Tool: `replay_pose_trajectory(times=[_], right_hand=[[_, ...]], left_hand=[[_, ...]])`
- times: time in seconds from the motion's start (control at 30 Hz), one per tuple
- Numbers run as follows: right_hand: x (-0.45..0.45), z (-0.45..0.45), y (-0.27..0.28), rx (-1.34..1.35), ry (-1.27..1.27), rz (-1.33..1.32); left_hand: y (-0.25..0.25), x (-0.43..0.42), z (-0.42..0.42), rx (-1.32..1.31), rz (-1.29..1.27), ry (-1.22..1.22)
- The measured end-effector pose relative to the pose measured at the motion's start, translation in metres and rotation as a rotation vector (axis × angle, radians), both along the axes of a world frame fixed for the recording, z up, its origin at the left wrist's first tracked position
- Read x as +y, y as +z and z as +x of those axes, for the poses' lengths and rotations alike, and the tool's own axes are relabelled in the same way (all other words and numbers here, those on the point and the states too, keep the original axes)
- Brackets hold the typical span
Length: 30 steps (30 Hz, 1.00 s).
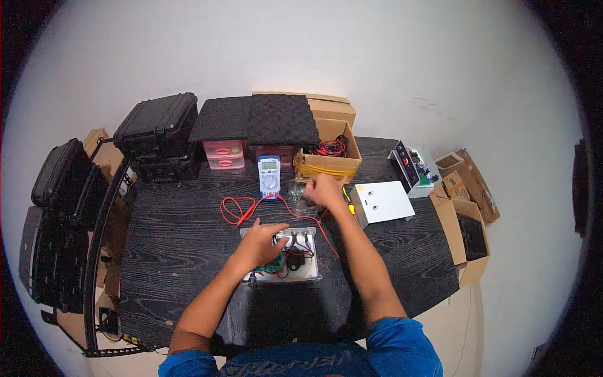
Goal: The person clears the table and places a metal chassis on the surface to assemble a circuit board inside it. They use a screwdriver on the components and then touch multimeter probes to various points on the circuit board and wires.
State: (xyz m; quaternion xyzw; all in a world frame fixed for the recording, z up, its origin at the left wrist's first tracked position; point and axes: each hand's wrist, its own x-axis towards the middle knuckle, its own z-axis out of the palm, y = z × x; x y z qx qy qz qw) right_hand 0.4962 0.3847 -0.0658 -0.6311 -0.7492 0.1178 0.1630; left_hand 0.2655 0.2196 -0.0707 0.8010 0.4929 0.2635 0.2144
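My left hand [262, 244] rests on the left part of an open white enclosure [306, 269] with wires, a green board and a black part inside. Its thumb and fingers are apart at the enclosure's back edge. Farther off, my right hand [323, 190] reaches to a small clear container [300, 200], its fingers bent together; what they hold, if anything, is too small to make out. A blue multimeter [270, 178] lies just left of that hand, with red leads [235, 212] on the table. Yellow-handled tools [350, 206] lie right of the hand.
A white metal cover [383, 202] and an open electronics unit [422, 172] are at the right. Behind stand a cardboard box [331, 166] with cables, pink drawers [224, 155], black foam [282, 119] and black cases [157, 129]. Another cardboard box [476, 270] stands beyond the table's right edge.
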Motion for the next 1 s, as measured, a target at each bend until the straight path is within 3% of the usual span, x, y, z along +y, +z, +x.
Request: replay_pose_trajectory(times=[0.07,0.17,0.33,0.57,0.63,0.7,0.77,0.87,1.0], right_hand=[[-0.026,-0.001,0.027,0.167,0.022,0.090],[-0.058,-0.009,0.031,0.778,0.325,0.080],[-0.091,-0.022,0.040,0.757,0.581,-0.116],[-0.086,-0.025,0.031,0.832,0.629,-0.077],[-0.078,-0.016,0.048,0.679,0.445,0.067],[-0.035,0.008,0.021,0.397,0.308,0.382],[-0.002,0.028,-0.012,0.090,0.133,0.396],[0.030,0.038,-0.042,0.014,0.137,-0.017],[0.024,0.026,-0.031,0.017,0.156,-0.046]], left_hand=[[-0.004,0.000,0.001,-0.061,0.023,0.017],[0.003,0.000,0.007,-0.149,-0.003,0.074],[-0.002,0.009,0.010,-0.601,-0.044,0.106],[-0.003,0.012,0.004,-0.781,-0.164,0.089],[-0.007,0.012,0.007,-0.833,-0.173,0.105],[0.000,0.009,0.006,-0.799,-0.195,0.120],[0.002,0.008,0.007,-0.749,-0.190,0.126],[-0.003,0.010,0.006,-0.656,-0.132,0.127],[-0.009,0.012,0.006,-0.576,-0.075,0.135]])
